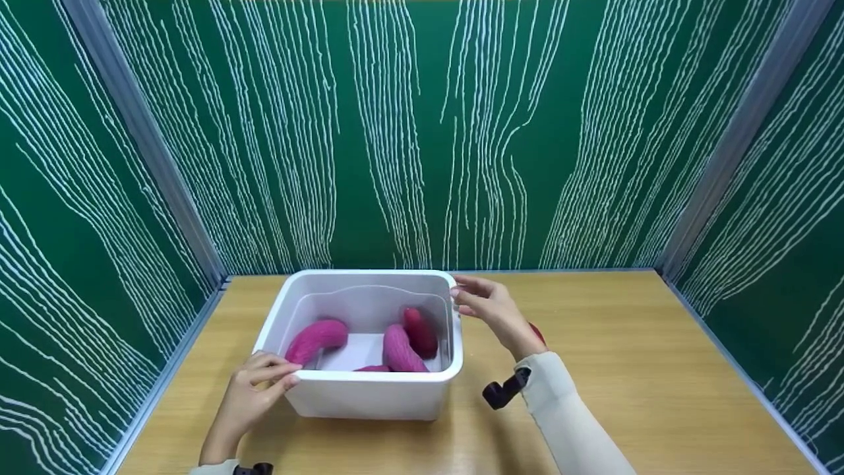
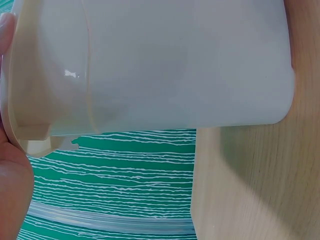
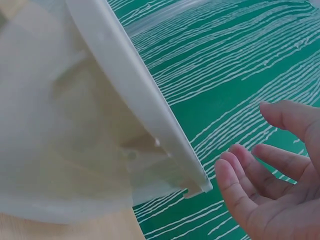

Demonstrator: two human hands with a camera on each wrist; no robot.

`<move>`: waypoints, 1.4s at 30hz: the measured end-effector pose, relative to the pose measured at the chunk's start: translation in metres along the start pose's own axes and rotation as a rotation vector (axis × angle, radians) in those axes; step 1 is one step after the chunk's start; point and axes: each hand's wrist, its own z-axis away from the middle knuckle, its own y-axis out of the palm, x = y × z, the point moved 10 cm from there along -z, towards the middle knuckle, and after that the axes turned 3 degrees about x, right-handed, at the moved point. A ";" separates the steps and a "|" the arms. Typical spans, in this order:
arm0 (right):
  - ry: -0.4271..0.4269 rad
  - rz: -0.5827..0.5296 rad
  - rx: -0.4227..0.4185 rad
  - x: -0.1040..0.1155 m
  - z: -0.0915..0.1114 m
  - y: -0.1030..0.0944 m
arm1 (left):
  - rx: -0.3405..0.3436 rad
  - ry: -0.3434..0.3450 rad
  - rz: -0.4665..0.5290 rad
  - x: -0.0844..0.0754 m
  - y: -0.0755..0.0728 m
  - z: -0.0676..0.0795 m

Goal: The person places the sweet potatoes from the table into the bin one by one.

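A white plastic bin (image 1: 369, 396) is at the table's left half. Inside are a curved pink piece (image 1: 318, 340), a ridged pink piece (image 1: 401, 349) and a smoother red one (image 1: 420, 333), long and rounded like sweet potatoes. Another pink bit shows behind the front wall, mostly hidden. My left hand (image 1: 254, 389) pinches the bin's front left rim between thumb and fingers. My right hand (image 1: 491, 307) is beside the back right corner. In the right wrist view, its loosely bent fingers (image 3: 230, 182) are apart from the bin rim (image 3: 145, 105) and hold nothing.
The wooden table (image 1: 613, 369) extends to the right of the bin. Green walls with wavy white lines (image 1: 448, 132) enclose the back and sides, joined by grey metal posts (image 1: 732, 132). A small red thing (image 1: 537, 332) shows behind my right wrist, mostly hidden.
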 end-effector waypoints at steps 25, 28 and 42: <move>0.079 -0.017 -0.105 -0.043 0.011 -0.065 | -0.009 0.076 0.034 0.002 0.001 0.002; 0.091 -0.015 -0.113 -0.049 0.013 -0.073 | -0.004 0.053 0.031 -0.002 0.001 0.001; 0.153 0.031 -0.183 -0.080 0.019 -0.108 | 0.003 0.051 0.028 0.033 0.005 0.008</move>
